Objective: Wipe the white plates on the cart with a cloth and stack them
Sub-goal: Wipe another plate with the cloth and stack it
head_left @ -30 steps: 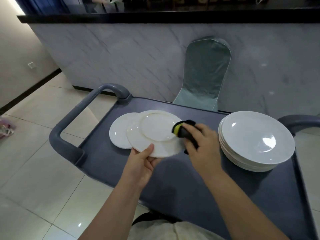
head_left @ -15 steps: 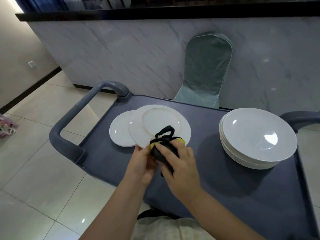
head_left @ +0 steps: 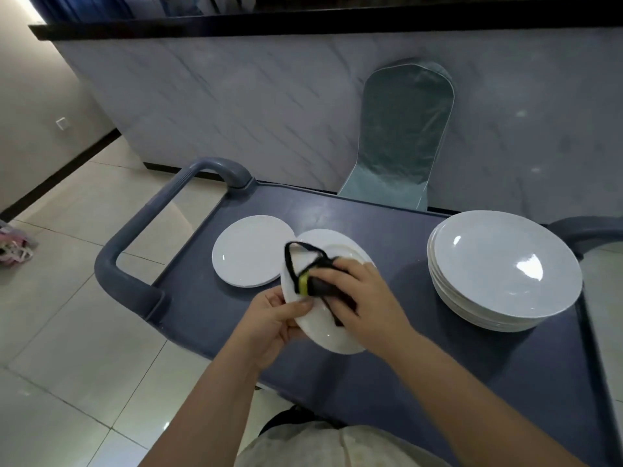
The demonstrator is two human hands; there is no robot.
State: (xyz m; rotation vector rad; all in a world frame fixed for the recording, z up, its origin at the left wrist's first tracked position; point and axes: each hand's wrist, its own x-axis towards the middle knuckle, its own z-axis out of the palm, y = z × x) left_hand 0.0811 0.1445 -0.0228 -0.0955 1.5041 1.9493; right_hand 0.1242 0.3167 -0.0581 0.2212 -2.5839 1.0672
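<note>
Your left hand (head_left: 273,318) gripped the white plate (head_left: 323,335) at its 8 o'clock rim, with the thumb laid over the top face and the fingers curled underneath. You held that plate tilted over the middle of the grey cart (head_left: 404,372), nearer the edge at your 6 o'clock than the far one.

Your right hand (head_left: 364,298) was closed round a black cloth (head_left: 323,284) with a yellow-green strip along one side, and it pressed the cloth against the plate's upper face. A thin black loop (head_left: 292,261) stood out from the cloth toward 11 o'clock.

At 10 o'clock from the held plate, a smaller white plate (head_left: 251,251) lay flat on the cart. The held plate's rim overlapped its 3 o'clock edge in the head view. Whether the two touched could not be told.

At 3 o'clock, well apart from your hands, a stack of wide white plates (head_left: 505,267) sat near the cart's end. The cart's curved handle (head_left: 141,237) was at 9 o'clock. A covered chair (head_left: 401,136) stood at 12 o'clock, just beyond the cart, against a marble-patterned counter front (head_left: 269,96).
</note>
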